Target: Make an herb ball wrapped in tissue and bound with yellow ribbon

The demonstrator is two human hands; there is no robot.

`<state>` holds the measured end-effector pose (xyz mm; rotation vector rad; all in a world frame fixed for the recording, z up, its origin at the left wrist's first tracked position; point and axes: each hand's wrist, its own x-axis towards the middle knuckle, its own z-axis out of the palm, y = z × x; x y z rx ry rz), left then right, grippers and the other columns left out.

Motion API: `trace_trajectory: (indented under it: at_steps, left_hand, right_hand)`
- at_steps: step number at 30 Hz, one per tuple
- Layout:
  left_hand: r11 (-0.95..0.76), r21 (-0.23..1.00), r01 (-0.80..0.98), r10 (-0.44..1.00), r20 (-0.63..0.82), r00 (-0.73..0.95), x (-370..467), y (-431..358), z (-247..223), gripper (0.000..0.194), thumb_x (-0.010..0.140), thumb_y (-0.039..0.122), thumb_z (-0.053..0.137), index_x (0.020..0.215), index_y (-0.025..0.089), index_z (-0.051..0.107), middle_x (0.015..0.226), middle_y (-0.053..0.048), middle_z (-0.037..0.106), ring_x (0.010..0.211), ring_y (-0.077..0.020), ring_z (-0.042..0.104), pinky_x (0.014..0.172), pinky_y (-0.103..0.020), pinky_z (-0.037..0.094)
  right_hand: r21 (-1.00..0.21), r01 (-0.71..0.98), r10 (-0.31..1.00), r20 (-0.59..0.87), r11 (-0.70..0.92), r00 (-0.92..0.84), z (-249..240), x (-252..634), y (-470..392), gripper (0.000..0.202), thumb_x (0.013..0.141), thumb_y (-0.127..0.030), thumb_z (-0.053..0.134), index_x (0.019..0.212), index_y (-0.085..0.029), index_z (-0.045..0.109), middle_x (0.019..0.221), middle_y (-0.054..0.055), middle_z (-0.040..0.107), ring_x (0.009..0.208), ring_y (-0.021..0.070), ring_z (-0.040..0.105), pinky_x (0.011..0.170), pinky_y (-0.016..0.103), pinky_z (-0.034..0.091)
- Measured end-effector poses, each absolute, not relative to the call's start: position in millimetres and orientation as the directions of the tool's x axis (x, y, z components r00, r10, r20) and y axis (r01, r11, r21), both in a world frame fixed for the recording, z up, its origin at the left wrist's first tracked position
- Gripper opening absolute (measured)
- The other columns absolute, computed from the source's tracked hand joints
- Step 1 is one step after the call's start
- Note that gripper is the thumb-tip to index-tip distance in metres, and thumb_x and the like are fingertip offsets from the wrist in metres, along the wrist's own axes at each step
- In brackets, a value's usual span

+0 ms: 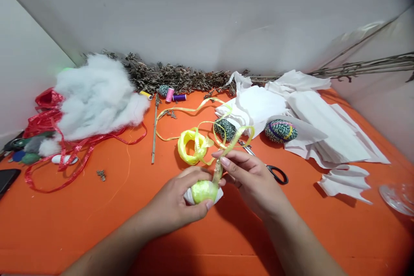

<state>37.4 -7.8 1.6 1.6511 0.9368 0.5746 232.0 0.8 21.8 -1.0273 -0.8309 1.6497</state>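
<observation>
A small white bundle point(204, 191) with yellow-green ribbon round its middle is held by my left hand point(186, 198), thumb in front and fingers behind. My right hand point(250, 179) pinches the yellow ribbon point(237, 140) just above the bundle, between thumb and index finger. From there the ribbon loops up and back over the table. A coil of the same yellow ribbon point(183, 148) lies just behind my hands. Some of my right fingers are hidden behind the ribbon and bundle.
White stuffing point(97, 95) and red ribbon point(84, 155) lie at left, dried plants point(181, 76) along the back. White paper sheets point(320, 125), a patterned yarn ball point(280, 131), another yarn ball point(224, 130) and black-handled scissors point(284, 179) are at right. A thin stick point(154, 138) lies behind.
</observation>
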Motion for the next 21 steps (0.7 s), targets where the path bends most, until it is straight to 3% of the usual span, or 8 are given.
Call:
trace_trajectory:
  at_steps: [3,8,12,14,16,19,21]
  left_hand:
    - [-0.08,0.963,0.257,0.807,-0.089,0.584,37.3,-10.6,2.0,0.039,0.083,0.024,0.068,0.121,0.026,0.061,0.124,-0.008,0.063,0.113,-0.0248,0.059,0.097,-0.035,0.045]
    - [0.179,0.973,0.146,0.779,-0.231,0.583,35.9,-15.1,3.5,0.054,0.082,0.024,0.072,0.129,0.027,0.046,0.121,-0.008,0.064,0.1,-0.0208,0.065,0.086,-0.032,0.051]
    - [0.129,0.989,0.074,0.818,-0.149,0.556,32.9,-15.0,0.1,0.051,0.078,0.021,0.076,0.124,0.027,0.053,0.144,-0.01,0.049,0.13,-0.027,0.049,0.105,-0.038,0.042]
    - [0.136,0.99,0.043,0.824,-0.136,0.55,32.9,-15.2,-1.0,0.056,0.079,0.02,0.075,0.129,0.029,0.052,0.149,-0.009,0.044,0.135,-0.028,0.045,0.108,-0.04,0.039]
    - [0.205,0.979,0.002,0.808,-0.17,0.565,34.7,-15.8,-0.6,0.069,0.077,0.02,0.077,0.137,0.031,0.045,0.145,-0.009,0.049,0.124,-0.0262,0.054,0.101,-0.038,0.044]
    - [0.325,0.943,-0.069,0.783,-0.227,0.58,39.2,-16.6,0.4,0.089,0.068,0.027,0.085,0.142,0.028,0.037,0.12,-0.009,0.064,0.101,-0.0233,0.065,0.087,-0.034,0.051]
    - [0.339,0.94,-0.048,0.788,-0.256,0.56,41.3,-16.4,-1.1,0.088,0.066,0.033,0.087,0.14,0.024,0.04,0.102,-0.007,0.068,0.09,-0.0227,0.067,0.08,-0.032,0.052]
  right_hand:
    - [-0.866,-0.406,0.955,-0.244,-0.293,-0.169,22.8,231.9,0.8,0.014,0.077,-0.033,0.08,0.085,-0.022,0.078,0.073,-0.001,0.067,0.06,0.0089,0.058,0.053,0.02,0.054]
    - [-0.782,-0.462,0.908,-0.34,-0.418,-0.246,23.1,231.4,2.5,0.022,0.074,-0.03,0.082,0.091,-0.018,0.076,0.067,-0.001,0.065,0.054,0.0077,0.058,0.049,0.017,0.053]
    - [-0.724,-0.499,0.879,-0.379,-0.477,-0.29,21.2,227.4,2.3,0.027,0.072,-0.031,0.084,0.092,-0.017,0.075,0.069,-0.001,0.067,0.052,0.0065,0.058,0.047,0.015,0.052]
    - [-0.723,-0.51,0.884,-0.364,-0.467,-0.294,21.0,224.9,0.3,0.025,0.072,-0.032,0.084,0.091,-0.017,0.074,0.069,-0.001,0.067,0.051,0.0063,0.058,0.047,0.014,0.051]
    - [-0.742,-0.505,0.896,-0.333,-0.441,-0.294,21.8,222.7,-3.0,0.024,0.074,-0.033,0.083,0.09,-0.018,0.073,0.068,-0.002,0.066,0.051,0.0067,0.059,0.047,0.015,0.052]
    - [-0.77,-0.481,0.902,-0.293,-0.419,-0.317,23.4,219.8,-8.9,0.025,0.075,-0.033,0.082,0.092,-0.018,0.073,0.07,-0.002,0.067,0.051,0.0071,0.06,0.05,0.017,0.054]
    - [-0.769,-0.483,0.901,-0.282,-0.418,-0.331,23.6,218.1,-11.7,0.024,0.075,-0.032,0.082,0.092,-0.018,0.072,0.069,-0.002,0.066,0.049,0.0069,0.06,0.05,0.017,0.054]
